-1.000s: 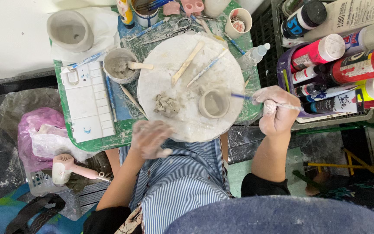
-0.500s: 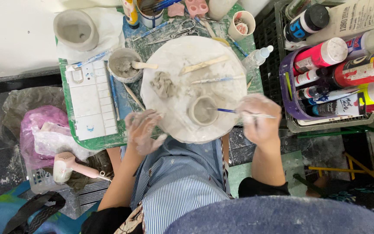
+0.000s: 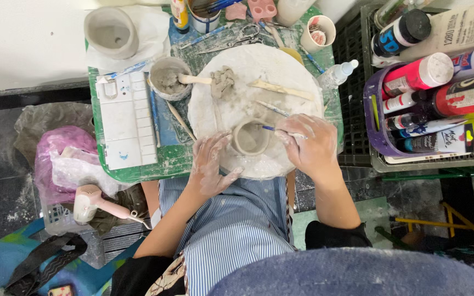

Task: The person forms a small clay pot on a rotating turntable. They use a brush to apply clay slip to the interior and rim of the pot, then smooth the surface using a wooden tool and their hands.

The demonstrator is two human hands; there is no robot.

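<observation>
A small grey clay cup [image 3: 250,137] stands on a round white turntable board [image 3: 281,66], near its front edge. My left hand [image 3: 210,166], smeared with clay, rests with spread fingers on the board's front edge just left of the cup. My right hand [image 3: 309,146] grips a thin blue-handled tool [image 3: 268,129] whose tip touches the cup's right rim. A lump of wet clay [image 3: 223,80] and a flat wooden stick [image 3: 281,90] lie farther back on the board.
A white paint palette [image 3: 123,119] and a bowl of clay slip with a spoon [image 3: 168,79] sit on the green mat to the left. A crate of paint bottles [image 3: 434,104] stands to the right. A hair dryer [image 3: 91,203] lies on the floor at left.
The board has turned, carrying the clay lump to the back and the cup toward me. My right hand moved left onto the cup; my left hand shifted onto the board's edge.
</observation>
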